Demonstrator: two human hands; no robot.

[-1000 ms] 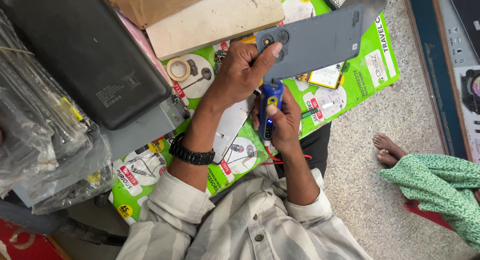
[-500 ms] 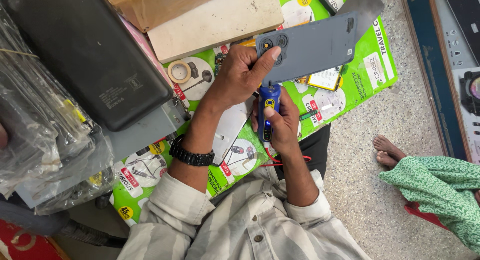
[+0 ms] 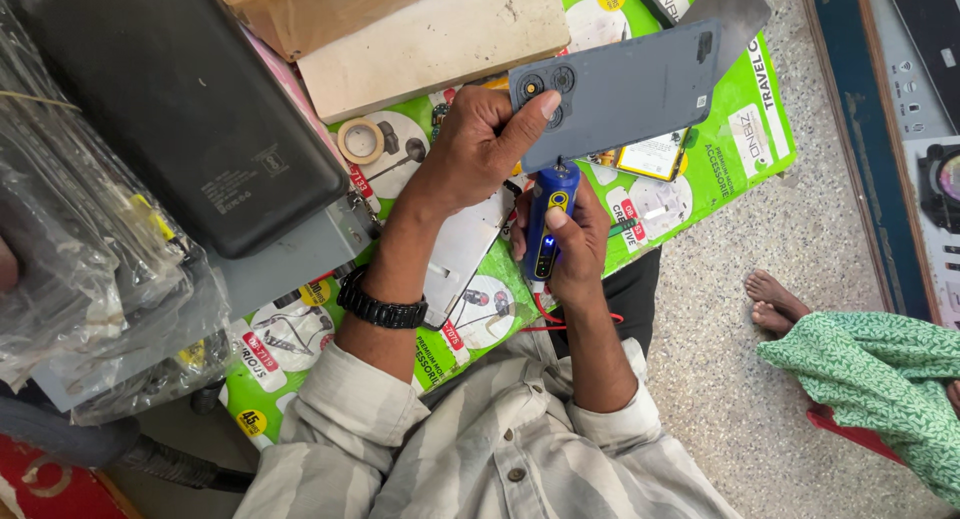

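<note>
Your left hand grips the flat grey phone with its camera rings by its near end, while your right hand is wrapped around the blue pen-shaped electric screwdriver, tip touching the phone's lower edge, above the green printed cardboard sheet on the table.

a single view serves the scene: a head-worn camera, aimed steeply downward over the wearer's own chest and forearms. the striped shirt fills the lower edge, so the top of the picture lies away from the wearer. range is close: the left hand and right hand sit near the centre, holding a grey phone and a blue tool. the green mat and speckled floor extend to the right edge. no second view overlaps this one.
</note>
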